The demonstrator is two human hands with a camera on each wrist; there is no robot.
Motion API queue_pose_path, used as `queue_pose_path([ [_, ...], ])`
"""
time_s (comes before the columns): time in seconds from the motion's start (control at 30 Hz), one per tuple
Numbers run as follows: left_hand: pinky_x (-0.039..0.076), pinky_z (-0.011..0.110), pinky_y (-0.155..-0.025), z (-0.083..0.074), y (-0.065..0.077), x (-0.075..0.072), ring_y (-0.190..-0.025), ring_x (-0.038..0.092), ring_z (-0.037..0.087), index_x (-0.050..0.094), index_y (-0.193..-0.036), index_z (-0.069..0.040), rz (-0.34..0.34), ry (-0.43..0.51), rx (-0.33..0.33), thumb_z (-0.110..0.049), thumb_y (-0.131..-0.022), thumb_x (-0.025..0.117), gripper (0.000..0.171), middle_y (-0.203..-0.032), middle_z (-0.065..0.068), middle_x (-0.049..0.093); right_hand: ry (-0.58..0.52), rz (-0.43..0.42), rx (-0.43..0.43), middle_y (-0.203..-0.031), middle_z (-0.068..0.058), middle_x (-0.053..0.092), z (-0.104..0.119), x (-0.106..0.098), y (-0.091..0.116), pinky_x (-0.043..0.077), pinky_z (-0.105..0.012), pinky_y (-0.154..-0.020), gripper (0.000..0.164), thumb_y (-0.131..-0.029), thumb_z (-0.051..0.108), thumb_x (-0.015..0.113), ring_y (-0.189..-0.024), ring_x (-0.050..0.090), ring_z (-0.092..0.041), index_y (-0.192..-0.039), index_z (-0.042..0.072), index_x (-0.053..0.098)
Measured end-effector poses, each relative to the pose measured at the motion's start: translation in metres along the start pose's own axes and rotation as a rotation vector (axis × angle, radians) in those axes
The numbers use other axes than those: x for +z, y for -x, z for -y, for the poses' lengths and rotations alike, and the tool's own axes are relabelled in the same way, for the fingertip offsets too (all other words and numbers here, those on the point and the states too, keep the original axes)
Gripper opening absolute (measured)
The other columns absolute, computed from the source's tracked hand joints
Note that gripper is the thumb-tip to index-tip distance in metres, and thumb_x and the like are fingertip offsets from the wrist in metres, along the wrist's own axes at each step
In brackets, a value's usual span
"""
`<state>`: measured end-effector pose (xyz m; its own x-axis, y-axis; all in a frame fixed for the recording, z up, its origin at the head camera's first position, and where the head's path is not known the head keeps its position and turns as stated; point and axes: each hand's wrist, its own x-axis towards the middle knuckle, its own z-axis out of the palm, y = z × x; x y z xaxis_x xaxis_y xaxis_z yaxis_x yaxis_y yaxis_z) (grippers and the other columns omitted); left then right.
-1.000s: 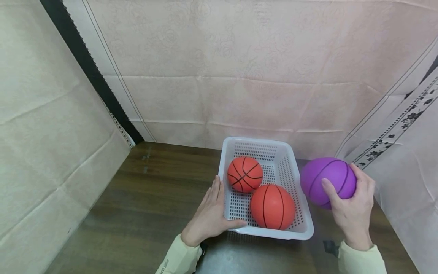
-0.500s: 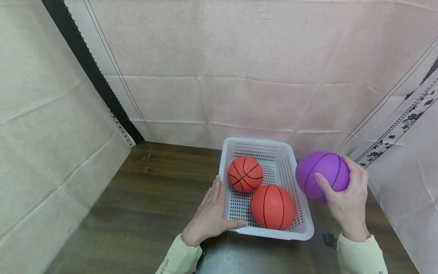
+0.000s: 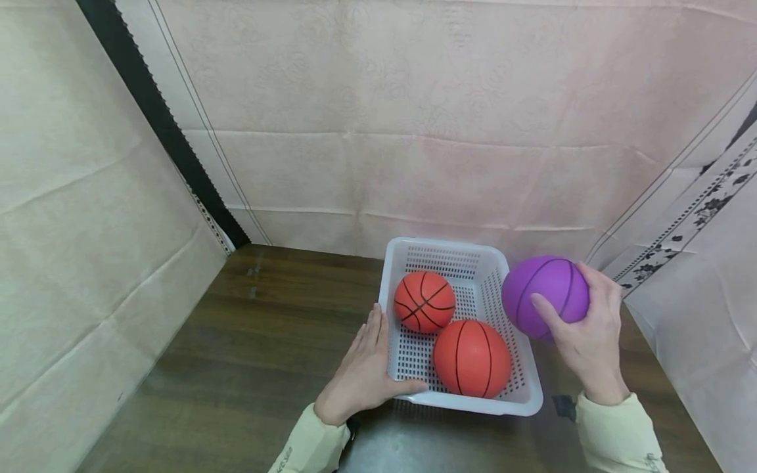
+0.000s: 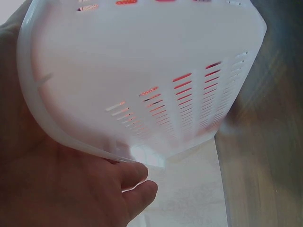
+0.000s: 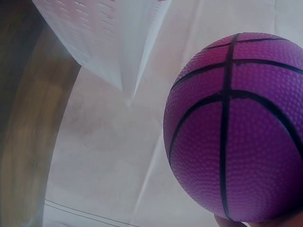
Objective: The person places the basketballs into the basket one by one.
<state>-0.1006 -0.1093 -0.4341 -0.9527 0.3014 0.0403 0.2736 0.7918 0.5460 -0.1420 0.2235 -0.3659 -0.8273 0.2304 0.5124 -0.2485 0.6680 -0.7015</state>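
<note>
A purple toy basketball (image 3: 541,299) is gripped by my right hand (image 3: 591,332), thumb on its near side and fingers round its right. In the head view it overlaps the right rim of a white perforated plastic basket (image 3: 443,402). Two orange toy basketballs lie inside the basket: a smaller one (image 3: 422,301) at the back left and a larger one (image 3: 473,358) at the front. My left hand (image 3: 361,371) rests along the basket's left side, fingers straight, thumb over the front rim. The left wrist view shows the basket's slotted wall (image 4: 175,94) beside that hand.
The basket stands on a dark wooden table (image 3: 254,341), near its back edge. Pale cloth hangs behind (image 3: 437,164) and along both sides. A small dark patch (image 3: 564,407) is on the table by the right sleeve.
My right hand has carried the purple basketball left and slightly away from me, up to the basket's right rim. The left hand, the basket and the orange balls have stayed in place.
</note>
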Motion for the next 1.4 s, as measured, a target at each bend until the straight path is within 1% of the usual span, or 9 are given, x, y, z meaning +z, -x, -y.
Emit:
queue_pose_path([
  [0.23, 0.014, 0.046, -0.117, 0.003, 0.0, 0.002, -0.148, 0.0, 0.026, 0.004, -0.155, -0.003, -0.006, 0.008, 0.001, -0.083, -0.067, 0.061, 0.132, -0.162, 0.013, -0.006, -0.014, 0.033, -0.01, -0.143, -0.01, 0.035, 0.004, 0.007, -0.004, 0.043, -0.07, -0.082, 0.084, -0.075, 0.025, 0.083, -0.117, 0.043, -0.037, -0.147, 0.031, 0.041],
  [0.43, 0.014, 0.046, -0.117, 0.003, 0.0, 0.003, -0.148, 0.001, 0.026, 0.006, -0.155, -0.001, -0.008, 0.002, -0.006, -0.08, -0.067, 0.065, 0.131, -0.162, 0.012, -0.006, -0.003, 0.06, -0.04, -0.143, -0.01, 0.035, 0.005, 0.015, -0.008, 0.041, -0.071, -0.083, 0.083, -0.075, 0.027, 0.084, -0.119, 0.042, -0.037, -0.147, 0.028, 0.042],
  [0.57, 0.013, 0.046, -0.117, 0.002, 0.001, 0.002, -0.148, 0.001, 0.026, 0.006, -0.155, -0.001, -0.002, -0.003, -0.008, -0.078, -0.068, 0.066, 0.13, -0.162, 0.012, -0.006, 0.005, 0.098, -0.028, -0.143, -0.011, 0.033, 0.007, 0.019, -0.009, 0.041, -0.072, -0.082, 0.083, -0.076, 0.03, 0.083, -0.119, 0.04, -0.04, -0.147, 0.028, 0.041],
  [0.7, 0.012, 0.045, -0.118, 0.0, 0.001, 0.001, -0.148, 0.0, 0.025, 0.004, -0.155, -0.003, 0.006, -0.001, -0.006, -0.081, -0.068, 0.063, 0.132, -0.162, 0.013, -0.007, 0.026, 0.145, -0.019, -0.144, -0.012, 0.032, 0.009, 0.022, -0.011, 0.042, -0.072, -0.08, 0.083, -0.078, 0.036, 0.081, -0.117, 0.041, -0.042, -0.148, 0.028, 0.038],
  [0.8, 0.013, 0.045, -0.118, 0.0, 0.001, 0.001, -0.148, 0.0, 0.025, 0.001, -0.155, -0.005, 0.008, -0.005, -0.005, -0.086, -0.066, 0.058, 0.133, -0.162, 0.013, -0.007, 0.048, 0.171, -0.029, -0.144, -0.014, 0.032, 0.01, 0.024, -0.013, 0.043, -0.072, -0.08, 0.083, -0.079, 0.039, 0.08, -0.117, 0.042, -0.042, -0.149, 0.025, 0.038],
  [0.97, 0.013, 0.044, -0.118, 0.0, 0.0, 0.002, -0.148, 0.0, 0.025, 0.002, -0.155, -0.004, 0.006, -0.018, -0.005, -0.091, -0.064, 0.05, 0.135, -0.162, 0.013, -0.007, 0.06, 0.191, -0.045, -0.142, -0.016, 0.033, 0.011, 0.027, -0.016, 0.043, -0.072, -0.08, 0.084, -0.078, 0.041, 0.08, -0.117, 0.042, -0.043, -0.149, 0.021, 0.039],
  [1.2, 0.013, 0.044, -0.118, -0.001, 0.001, 0.002, -0.148, -0.002, 0.024, 0.0, -0.155, -0.005, -0.001, -0.017, -0.003, -0.091, -0.064, 0.051, 0.135, -0.162, 0.013, -0.008, 0.065, 0.218, -0.063, -0.143, -0.014, 0.032, 0.014, 0.031, -0.018, 0.042, -0.072, -0.081, 0.087, -0.076, 0.044, 0.082, -0.119, 0.04, -0.042, -0.149, 0.025, 0.038],
  [1.33, 0.012, 0.044, -0.118, -0.001, 0.0, 0.0, -0.148, -0.002, 0.023, 0.0, -0.155, -0.005, -0.001, -0.018, -0.007, -0.092, -0.063, 0.05, 0.136, -0.162, 0.012, -0.008, 0.068, 0.239, -0.086, -0.143, -0.014, 0.032, 0.016, 0.033, -0.021, 0.043, -0.072, -0.081, 0.088, -0.075, 0.045, 0.082, -0.12, 0.039, -0.041, -0.148, 0.023, 0.039],
  [1.4, 0.012, 0.044, -0.118, -0.002, 0.0, -0.001, -0.148, -0.002, 0.023, 0.0, -0.155, -0.005, -0.001, -0.013, -0.009, -0.092, -0.063, 0.05, 0.136, -0.162, 0.012, -0.007, 0.083, 0.265, -0.095, -0.145, -0.014, 0.031, 0.017, 0.034, -0.023, 0.043, -0.072, -0.08, 0.088, -0.075, 0.047, 0.081, -0.122, 0.037, -0.042, -0.149, 0.022, 0.039],
])
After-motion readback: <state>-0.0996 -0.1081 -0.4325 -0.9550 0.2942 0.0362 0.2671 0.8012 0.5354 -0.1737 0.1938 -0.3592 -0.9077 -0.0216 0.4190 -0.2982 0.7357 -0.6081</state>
